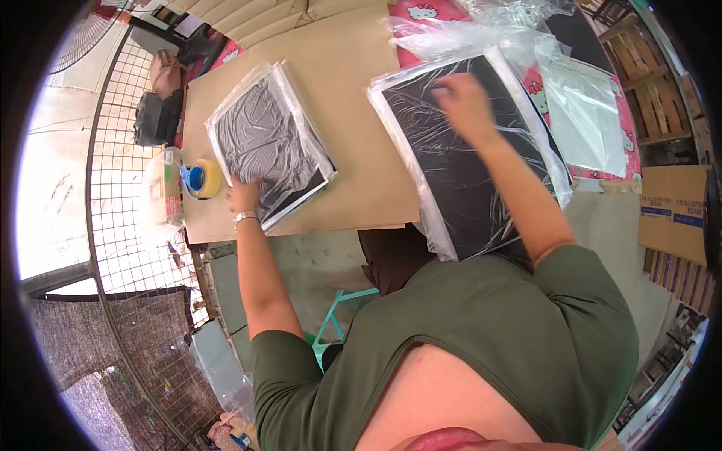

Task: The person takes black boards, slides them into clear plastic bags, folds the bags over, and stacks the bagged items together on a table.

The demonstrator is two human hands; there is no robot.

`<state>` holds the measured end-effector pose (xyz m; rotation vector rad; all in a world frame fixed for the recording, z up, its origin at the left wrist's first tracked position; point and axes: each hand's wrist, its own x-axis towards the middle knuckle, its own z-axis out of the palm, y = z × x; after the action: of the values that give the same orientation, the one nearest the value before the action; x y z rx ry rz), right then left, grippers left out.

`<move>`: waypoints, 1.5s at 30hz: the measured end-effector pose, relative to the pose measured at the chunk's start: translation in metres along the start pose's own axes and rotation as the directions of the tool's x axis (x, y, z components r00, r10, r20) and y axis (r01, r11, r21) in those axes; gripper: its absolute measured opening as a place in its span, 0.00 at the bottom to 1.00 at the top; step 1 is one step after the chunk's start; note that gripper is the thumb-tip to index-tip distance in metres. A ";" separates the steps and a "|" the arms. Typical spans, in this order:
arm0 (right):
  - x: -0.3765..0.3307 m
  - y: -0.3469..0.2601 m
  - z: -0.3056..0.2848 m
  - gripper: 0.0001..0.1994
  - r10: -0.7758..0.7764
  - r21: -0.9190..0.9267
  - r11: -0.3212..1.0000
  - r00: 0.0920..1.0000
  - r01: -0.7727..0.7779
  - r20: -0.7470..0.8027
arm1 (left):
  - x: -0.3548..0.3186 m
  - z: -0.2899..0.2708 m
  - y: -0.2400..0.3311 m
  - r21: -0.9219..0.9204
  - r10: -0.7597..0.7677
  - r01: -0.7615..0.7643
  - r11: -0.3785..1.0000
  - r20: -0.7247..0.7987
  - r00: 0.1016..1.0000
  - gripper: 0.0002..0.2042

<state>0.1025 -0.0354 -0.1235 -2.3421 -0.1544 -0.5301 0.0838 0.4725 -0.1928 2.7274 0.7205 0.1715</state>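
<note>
To the left on the brown cardboard tabletop (pixel 361 98) lies a stack of black sheets in clear wrinkled plastic (pixel 259 139). My left hand (pixel 243 197) rests at its lower left edge, fingers apart and touching the plastic. On the right, a larger black board in clear plastic (pixel 474 173) reaches over the table's near edge toward my body. Above its upper part is my right hand (pixel 465 109), fingers curled together; whatever is between the fingertips is too small to make out. A thick roll of yellowish tape with a blue core (pixel 201 179) stands just left of my left hand.
Loose clear plastic sheets (pixel 587 113) cover a pink patterned cloth at the right. A clear plastic container (pixel 164 188) stands at the table's left edge, near a wire-grid wall (pixel 113 165). A cardboard box (pixel 673 214) is at far right; a turquoise stool (pixel 335 316) stands below the table.
</note>
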 end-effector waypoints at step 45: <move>0.022 -0.142 0.223 0.27 0.199 -0.035 0.978 0.856 -0.208 0.477 | -0.008 -0.014 -0.054 -0.073 -0.181 0.166 0.983 -0.437 0.881 0.17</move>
<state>0.1597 0.2190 -0.1717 -2.3931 -0.1345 0.1653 0.0492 0.5166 -0.1976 2.5928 1.0655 0.7743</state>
